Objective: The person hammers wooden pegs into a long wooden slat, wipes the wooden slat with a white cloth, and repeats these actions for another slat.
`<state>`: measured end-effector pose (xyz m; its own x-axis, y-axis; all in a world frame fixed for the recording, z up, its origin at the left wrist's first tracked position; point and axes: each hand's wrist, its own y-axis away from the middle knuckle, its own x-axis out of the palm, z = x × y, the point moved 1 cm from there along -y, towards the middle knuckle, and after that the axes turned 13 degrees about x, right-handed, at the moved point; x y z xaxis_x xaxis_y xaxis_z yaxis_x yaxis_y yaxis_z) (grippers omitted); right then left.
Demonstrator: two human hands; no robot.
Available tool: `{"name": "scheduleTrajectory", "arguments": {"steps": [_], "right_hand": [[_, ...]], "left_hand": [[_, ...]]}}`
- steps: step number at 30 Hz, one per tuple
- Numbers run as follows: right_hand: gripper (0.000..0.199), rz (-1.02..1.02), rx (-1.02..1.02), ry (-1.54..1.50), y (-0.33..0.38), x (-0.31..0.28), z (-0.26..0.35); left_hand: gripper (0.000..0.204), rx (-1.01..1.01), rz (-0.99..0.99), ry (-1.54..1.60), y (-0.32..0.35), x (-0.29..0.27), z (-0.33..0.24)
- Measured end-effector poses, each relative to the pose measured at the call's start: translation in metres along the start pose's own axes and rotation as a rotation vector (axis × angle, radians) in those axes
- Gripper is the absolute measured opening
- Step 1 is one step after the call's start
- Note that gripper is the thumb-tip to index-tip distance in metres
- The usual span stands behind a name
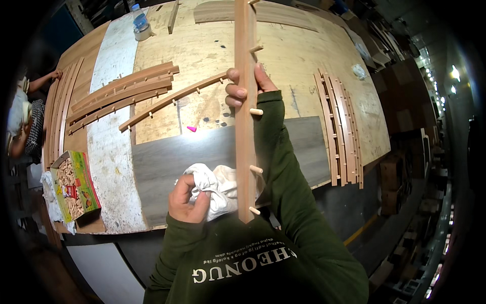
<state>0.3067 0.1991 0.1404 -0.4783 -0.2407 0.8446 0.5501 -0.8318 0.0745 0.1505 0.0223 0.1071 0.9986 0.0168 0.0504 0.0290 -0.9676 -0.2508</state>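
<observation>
My right hand [251, 85] grips a long wooden strip [244, 137] that stands out lengthwise in front of me. Several wooden dowels [256, 112] stick out from the strip's right side. In my left hand [188, 200], closed fingers pinch a crumpled white cloth [215, 190], which lies just left of the strip's lower part. Whether the cloth touches the strip, I cannot tell. Beyond my left hand, another doweled strip [174, 100] lies slantwise on the wooden table [197, 50]. Under the cloth is a grey wood-grain panel [162, 167].
More doweled strips [121, 93] lie at left, with another group [340, 131] at right. An open box of dowels [71, 187] sits at the left edge. A plastic bottle [139, 17] stands far left; a pink piece [192, 128] lies mid-table. Another person's hand [54, 75] rests at far left.
</observation>
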Motion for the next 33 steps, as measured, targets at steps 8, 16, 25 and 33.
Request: {"name": "scheduleTrajectory", "arguments": {"steps": [8,16,25,33], "right_hand": [[0.037,0.0,-0.119,0.003,-0.008,0.0,0.013],[0.033,-0.055,-0.2,0.145,0.0,0.012,0.003],[0.038,-0.103,-0.365,0.137,0.011,0.026,0.01],[0.034,0.103,-0.525,-0.178,0.04,-0.004,0.062]], "left_hand": [[0.011,0.011,0.024,-0.071,-0.004,0.003,-0.003],[0.018,0.297,0.119,-0.19,-0.034,0.023,-0.011],[0.014,0.258,-0.053,-0.213,-0.046,0.015,-0.002],[0.01,0.109,-0.008,0.143,-0.012,-0.031,-0.016]]}}
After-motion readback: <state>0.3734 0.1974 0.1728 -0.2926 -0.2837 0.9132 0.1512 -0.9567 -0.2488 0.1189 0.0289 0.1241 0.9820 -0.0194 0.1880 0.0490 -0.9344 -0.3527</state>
